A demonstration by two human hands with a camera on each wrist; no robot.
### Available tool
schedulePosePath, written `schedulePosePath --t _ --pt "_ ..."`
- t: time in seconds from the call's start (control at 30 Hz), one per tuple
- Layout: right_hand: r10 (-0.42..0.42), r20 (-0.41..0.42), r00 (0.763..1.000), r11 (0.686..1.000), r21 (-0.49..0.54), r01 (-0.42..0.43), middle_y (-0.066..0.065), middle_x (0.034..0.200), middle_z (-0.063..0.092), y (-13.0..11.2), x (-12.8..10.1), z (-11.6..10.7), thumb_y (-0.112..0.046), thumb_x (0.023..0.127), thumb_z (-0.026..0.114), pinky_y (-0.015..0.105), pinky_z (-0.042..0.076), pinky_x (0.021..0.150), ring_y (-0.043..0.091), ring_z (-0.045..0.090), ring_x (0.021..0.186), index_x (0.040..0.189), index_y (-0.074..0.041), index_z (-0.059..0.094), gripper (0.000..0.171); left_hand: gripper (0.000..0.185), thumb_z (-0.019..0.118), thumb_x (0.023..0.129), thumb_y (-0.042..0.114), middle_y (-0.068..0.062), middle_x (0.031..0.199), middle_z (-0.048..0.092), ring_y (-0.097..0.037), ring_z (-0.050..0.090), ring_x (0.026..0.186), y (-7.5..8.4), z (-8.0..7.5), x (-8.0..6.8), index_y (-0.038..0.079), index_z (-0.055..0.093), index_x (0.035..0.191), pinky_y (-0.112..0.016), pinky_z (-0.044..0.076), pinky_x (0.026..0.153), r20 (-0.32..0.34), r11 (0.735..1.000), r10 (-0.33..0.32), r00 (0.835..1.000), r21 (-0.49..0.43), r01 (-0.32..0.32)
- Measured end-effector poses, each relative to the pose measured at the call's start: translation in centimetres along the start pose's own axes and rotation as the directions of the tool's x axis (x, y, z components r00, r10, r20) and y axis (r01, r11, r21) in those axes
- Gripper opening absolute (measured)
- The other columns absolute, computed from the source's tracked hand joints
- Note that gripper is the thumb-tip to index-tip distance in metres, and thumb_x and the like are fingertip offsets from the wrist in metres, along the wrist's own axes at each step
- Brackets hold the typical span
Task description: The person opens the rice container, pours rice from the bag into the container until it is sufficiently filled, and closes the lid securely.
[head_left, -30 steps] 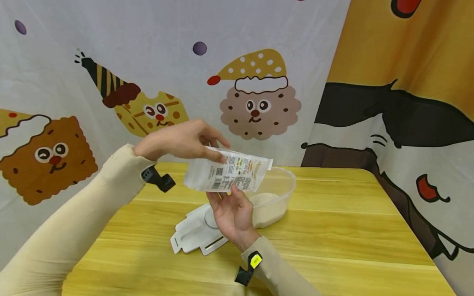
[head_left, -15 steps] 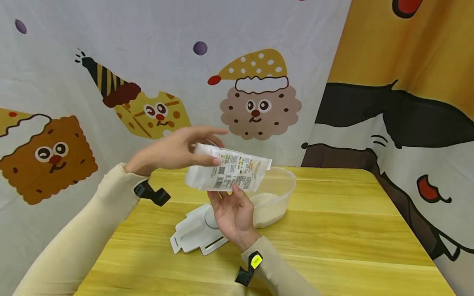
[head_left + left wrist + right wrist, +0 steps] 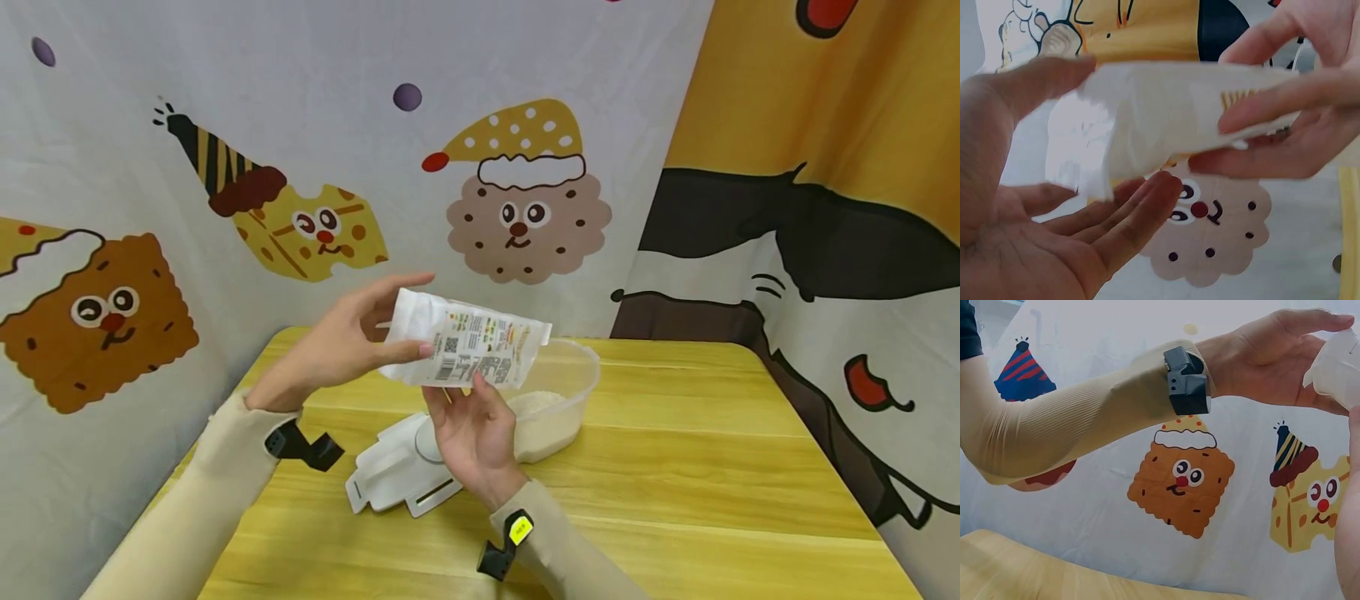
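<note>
A small white printed pouch (image 3: 487,333) with a barcode and a QR code lies sideways in the air, in the middle of the head view. My right hand (image 3: 476,442) pinches its lower edge, thumb in front and fingers behind. Around the pouch's left end stands my left hand (image 3: 333,346), its fingers spread and fairly straight and its thumb across the front. In the left wrist view the left thumb meets a corner of the pouch (image 3: 1160,112); whether the other fingers touch it I cannot tell. The right wrist view shows only one pouch end (image 3: 1335,372).
Behind the right hand stands a clear plastic tub (image 3: 577,375) with pale, rice-like grains (image 3: 538,402). A white slotted lid (image 3: 393,471) with a round part lies left of it on the wooden table (image 3: 712,475). A cartoon-printed cloth (image 3: 300,75) hangs behind.
My left hand has moved down and left along the pouch, its fingers spreading away from the upper edge. The right hand and the pouch have stayed almost still.
</note>
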State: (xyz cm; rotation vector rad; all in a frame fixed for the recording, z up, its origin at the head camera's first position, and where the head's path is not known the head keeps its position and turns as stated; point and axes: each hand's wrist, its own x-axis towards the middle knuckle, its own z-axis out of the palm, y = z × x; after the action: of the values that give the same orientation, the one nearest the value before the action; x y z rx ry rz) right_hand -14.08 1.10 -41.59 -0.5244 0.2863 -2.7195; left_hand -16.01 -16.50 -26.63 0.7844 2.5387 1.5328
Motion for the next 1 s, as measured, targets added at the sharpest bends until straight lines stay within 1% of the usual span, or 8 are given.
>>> schedulePosePath --t 0.2,0.37,0.5,0.6,0.67,0.73,0.87,1.0 --pt "0.004 0.012 1.000 1.000 -0.009 -0.004 0.002 0.139 0.053 0.0 0.0 -0.1 -0.025 0.110 0.035 0.029 0.046 0.114 0.017 0.059 0.127 0.146 -0.025 0.044 0.037 0.067 0.080 0.088 0.009 -0.010 0.130 0.067 -0.025 0.068 0.110 0.1 0.6 -0.1 0.018 0.052 0.148 -0.034 0.061 0.086 -0.047 0.999 -0.003 0.999 -0.053 0.000" --pt "0.036 0.015 0.999 0.998 -0.052 -0.036 0.003 0.136 0.054 0.2 -0.2 0.1 -0.030 0.110 0.033 0.032 0.044 0.117 0.018 0.060 0.125 0.148 -0.024 0.041 0.039 0.061 0.082 0.088 0.014 -0.008 0.125 0.069 -0.024 0.069 0.108 0.2 0.7 0.3 0.020 0.056 0.143 -0.035 0.060 0.087 -0.053 0.999 -0.028 0.998 -0.021 0.027" --pt "0.092 -0.010 0.996 0.984 -0.150 -0.092 0.004 0.134 0.058 0.1 -0.4 0.3 -0.032 0.109 0.030 0.037 0.042 0.119 0.022 0.058 0.131 0.147 -0.021 0.041 0.041 0.060 0.083 0.088 0.017 -0.007 0.122 0.071 -0.022 0.070 0.107 0.4 0.6 1.0 0.021 0.057 0.142 -0.036 0.059 0.088 -0.036 0.999 -0.037 0.999 0.022 0.037" --pt "0.154 -0.016 0.988 0.955 -0.253 -0.153 0.005 0.137 0.061 -0.3 -0.7 0.6 -0.030 0.109 0.029 0.042 0.041 0.120 0.025 0.056 0.136 0.145 -0.020 0.041 0.040 0.060 0.082 0.088 0.017 -0.007 0.121 0.071 -0.022 0.070 0.107 0.5 0.3 1.6 0.022 0.057 0.142 -0.036 0.059 0.088 -0.014 0.999 -0.036 0.999 0.038 0.037" --pt "0.200 0.006 0.980 0.924 -0.334 -0.187 0.006 0.139 0.060 -0.6 -0.9 0.8 -0.029 0.109 0.029 0.045 0.041 0.119 0.025 0.055 0.136 0.144 -0.019 0.042 0.038 0.060 0.081 0.089 0.017 -0.007 0.121 0.071 -0.022 0.070 0.106 0.6 0.2 1.9 0.021 0.056 0.143 -0.036 0.059 0.086 0.002 0.999 -0.028 1.000 0.040 0.028" --pt "0.234 0.043 0.971 0.893 -0.403 -0.198 0.008 0.142 0.059 -1.0 -1.2 1.1 -0.026 0.108 0.031 0.047 0.042 0.118 0.025 0.055 0.136 0.142 -0.019 0.042 0.037 0.059 0.081 0.089 0.016 -0.006 0.120 0.071 -0.021 0.071 0.106 0.7 0.0 2.2 0.021 0.056 0.143 -0.036 0.060 0.085 0.016 0.999 -0.020 1.000 0.038 0.019" --pt "0.256 0.130 0.958 0.839 -0.522 -0.153 0.012 0.142 0.057 -1.9 -1.7 1.8 -0.018 0.107 0.035 0.046 0.048 0.113 0.027 0.057 0.133 0.144 -0.014 0.041 0.037 0.060 0.081 0.089 0.016 -0.005 0.117 0.072 -0.020 0.071 0.104 0.7 -0.2 2.7 0.020 0.056 0.143 -0.035 0.060 0.084 0.039 0.998 0.001 0.999 0.056 -0.003" --pt "0.244 0.214 0.946 0.780 -0.623 -0.060 0.015 0.141 0.058 -3.2 -2.1 2.5 -0.009 0.106 0.037 0.044 0.053 0.108 0.028 0.058 0.131 0.145 -0.007 0.041 0.039 0.060 0.082 0.088 0.017 -0.004 0.117 0.074 -0.018 0.073 0.104 0.8 -0.1 3.2 0.020 0.057 0.143 -0.036 0.061 0.083 0.050 0.998 -0.004 0.999 0.065 0.001"
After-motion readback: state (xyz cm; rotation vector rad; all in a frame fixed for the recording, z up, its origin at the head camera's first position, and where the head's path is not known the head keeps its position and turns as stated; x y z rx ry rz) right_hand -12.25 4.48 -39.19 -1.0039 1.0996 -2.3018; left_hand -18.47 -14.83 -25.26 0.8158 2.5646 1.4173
